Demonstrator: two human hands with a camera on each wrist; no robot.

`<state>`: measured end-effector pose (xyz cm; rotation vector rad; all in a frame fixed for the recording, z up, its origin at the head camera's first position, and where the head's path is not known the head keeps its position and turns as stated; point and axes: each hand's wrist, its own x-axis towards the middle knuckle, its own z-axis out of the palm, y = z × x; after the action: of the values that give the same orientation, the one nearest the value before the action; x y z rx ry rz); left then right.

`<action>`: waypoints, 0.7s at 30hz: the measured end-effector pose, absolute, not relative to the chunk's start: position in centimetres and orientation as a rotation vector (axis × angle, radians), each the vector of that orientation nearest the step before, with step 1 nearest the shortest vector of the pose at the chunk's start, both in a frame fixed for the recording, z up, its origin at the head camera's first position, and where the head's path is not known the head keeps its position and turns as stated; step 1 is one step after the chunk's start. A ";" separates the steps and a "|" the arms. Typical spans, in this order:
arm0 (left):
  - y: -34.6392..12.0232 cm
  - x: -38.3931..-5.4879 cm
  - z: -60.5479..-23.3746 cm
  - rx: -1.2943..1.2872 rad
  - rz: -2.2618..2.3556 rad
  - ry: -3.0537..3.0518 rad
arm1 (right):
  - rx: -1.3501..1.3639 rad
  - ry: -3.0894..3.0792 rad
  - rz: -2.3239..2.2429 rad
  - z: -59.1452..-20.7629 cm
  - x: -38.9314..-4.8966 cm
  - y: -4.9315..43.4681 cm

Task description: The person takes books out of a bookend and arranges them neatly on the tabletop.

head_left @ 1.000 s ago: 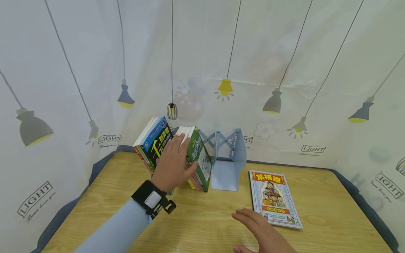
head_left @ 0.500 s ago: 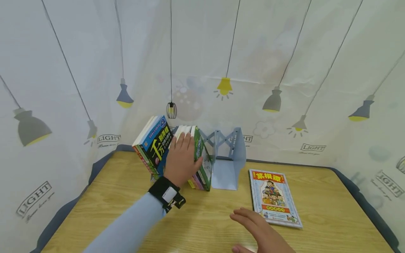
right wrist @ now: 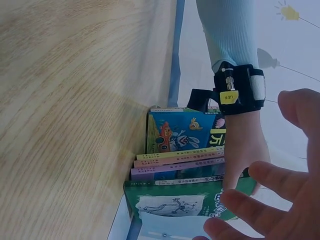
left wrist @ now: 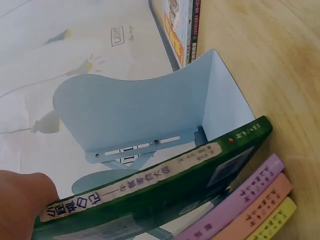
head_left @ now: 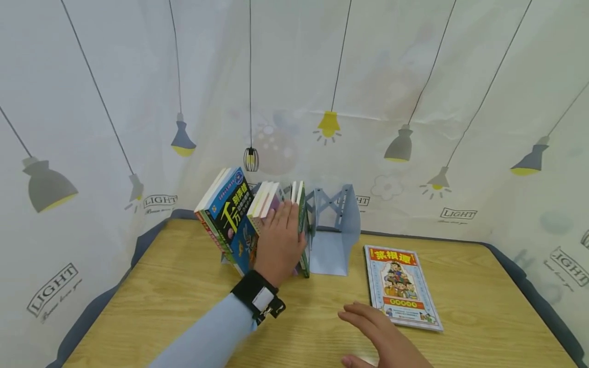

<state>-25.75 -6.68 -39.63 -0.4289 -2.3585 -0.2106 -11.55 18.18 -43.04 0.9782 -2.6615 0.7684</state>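
My left hand lies over the books with its fingers straight, between the leaning purple-edged books and a green book. In the left wrist view the thumb touches the top end of the green spine, and purple, orange and yellow spines lie beside it. A black-covered book with yellow lettering leans on the left side of the row. My right hand hovers above the table's front with fingers spread, holding nothing, near a flat comic-cover book.
A pale blue metal expanding bookend stands right of the green book, with its side plate upright. The wooden table runs up to a wall sheet printed with lamps, with a dark edge along the back.
My left hand has moved right across the books. The green book now stands more upright, apart from the purple-edged ones, which lean left. The right hand has stayed nearly still.
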 end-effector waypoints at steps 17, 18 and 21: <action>-5.9 -24.9 -40.2 -0.506 -0.188 -2.303 | 0.958 -2.683 0.772 -42.9 -11.5 18.2; -5.8 -24.9 -40.3 -0.504 -0.183 -2.303 | 0.951 -2.681 0.773 -42.9 -11.5 18.2; -5.6 -24.9 -40.5 -0.506 -0.205 -2.289 | 0.932 -2.680 0.772 -42.7 -11.4 18.3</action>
<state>-24.91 -5.60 -40.46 -0.5060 -2.2894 -0.2048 -11.44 18.30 -42.72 0.9319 -2.6796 0.7718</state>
